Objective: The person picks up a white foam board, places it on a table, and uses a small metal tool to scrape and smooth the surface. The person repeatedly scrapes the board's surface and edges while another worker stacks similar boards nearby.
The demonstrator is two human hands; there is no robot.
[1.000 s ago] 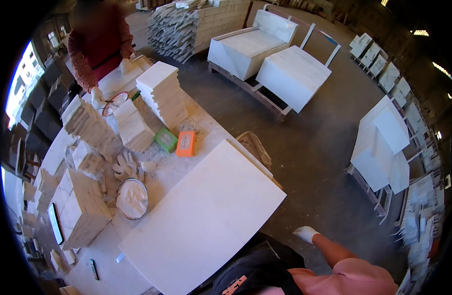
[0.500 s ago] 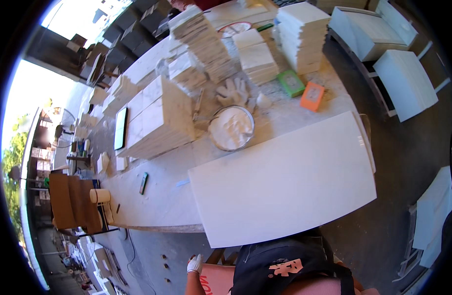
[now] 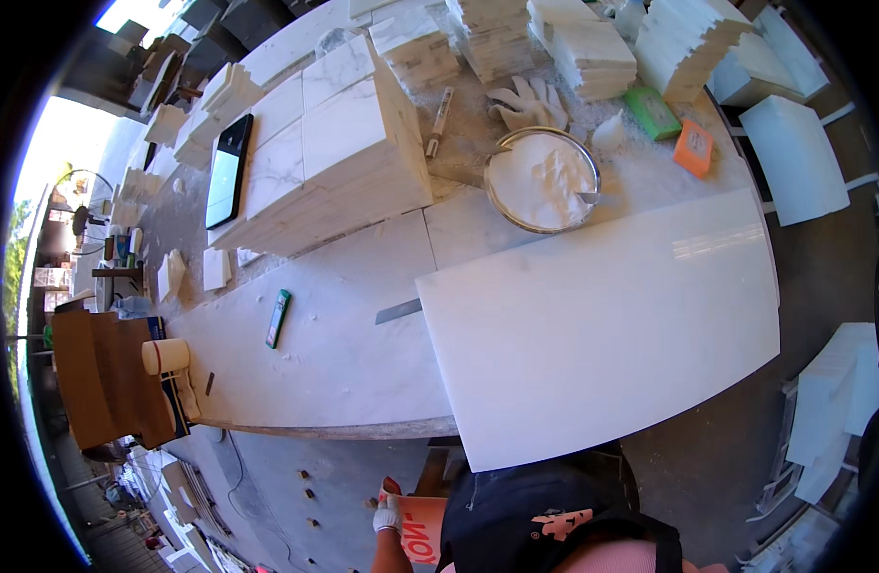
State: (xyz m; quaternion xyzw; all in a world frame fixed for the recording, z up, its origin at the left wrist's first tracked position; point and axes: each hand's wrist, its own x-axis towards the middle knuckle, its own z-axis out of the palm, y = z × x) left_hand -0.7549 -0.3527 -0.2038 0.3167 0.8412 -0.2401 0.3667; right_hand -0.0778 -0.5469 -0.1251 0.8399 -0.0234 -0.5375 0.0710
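A gloved left hand (image 3: pixel 388 517) shows at the lower edge, hanging below the worktable (image 3: pixel 325 372) beside an orange package (image 3: pixel 418 537); whether it grips anything cannot be told. The right hand is out of sight. Nearest above lies a large white slab (image 3: pixel 602 334), overhanging the table's near edge. A metal blade (image 3: pixel 398 310) pokes from under its left side. Beyond stand a bowl of white paste (image 3: pixel 542 180) and stacked marble tiles (image 3: pixel 315 153).
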